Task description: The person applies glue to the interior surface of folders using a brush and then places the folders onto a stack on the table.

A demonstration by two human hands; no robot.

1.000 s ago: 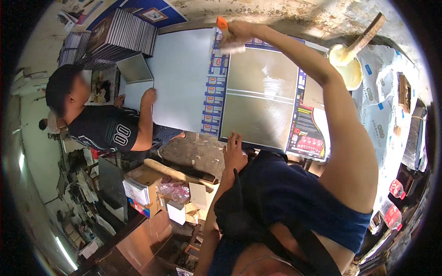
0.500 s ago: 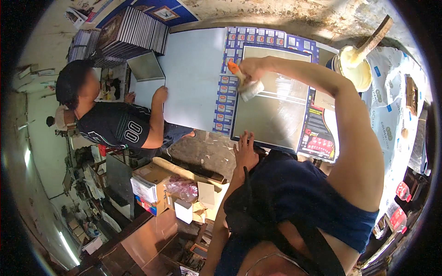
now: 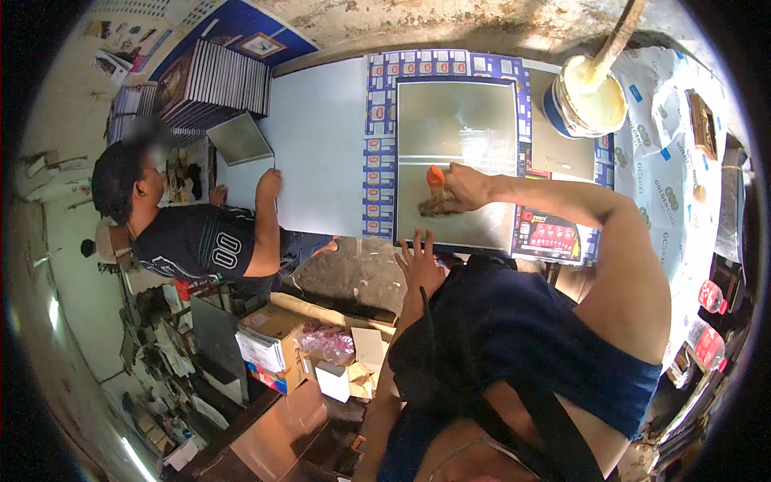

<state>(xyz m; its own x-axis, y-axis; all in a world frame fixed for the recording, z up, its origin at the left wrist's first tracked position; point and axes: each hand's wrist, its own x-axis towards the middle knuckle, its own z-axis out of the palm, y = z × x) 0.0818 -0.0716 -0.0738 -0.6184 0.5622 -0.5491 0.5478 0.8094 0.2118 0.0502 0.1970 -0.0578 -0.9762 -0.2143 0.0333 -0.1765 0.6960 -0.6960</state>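
My right hand (image 3: 462,189) grips a brush with an orange handle (image 3: 434,177), its bristles pressed on the near part of a grey board (image 3: 458,120) that lies on a blue printed sheet (image 3: 377,161). My left hand (image 3: 419,261) rests with fingers spread on the board's near edge. A white glue bucket (image 3: 590,92) with a stick in it stands to the right of the board.
Another person in a dark shirt (image 3: 201,241) sits at left, one hand on a large white sheet (image 3: 317,145). Stacked frames (image 3: 217,80) lie behind them. Cardboard boxes (image 3: 277,345) and clutter fill the floor at lower left. Printed white sacking (image 3: 666,161) covers the right side.
My right hand has drawn the brush from the board's far left corner down toward its near edge. My left hand stayed at the near edge.
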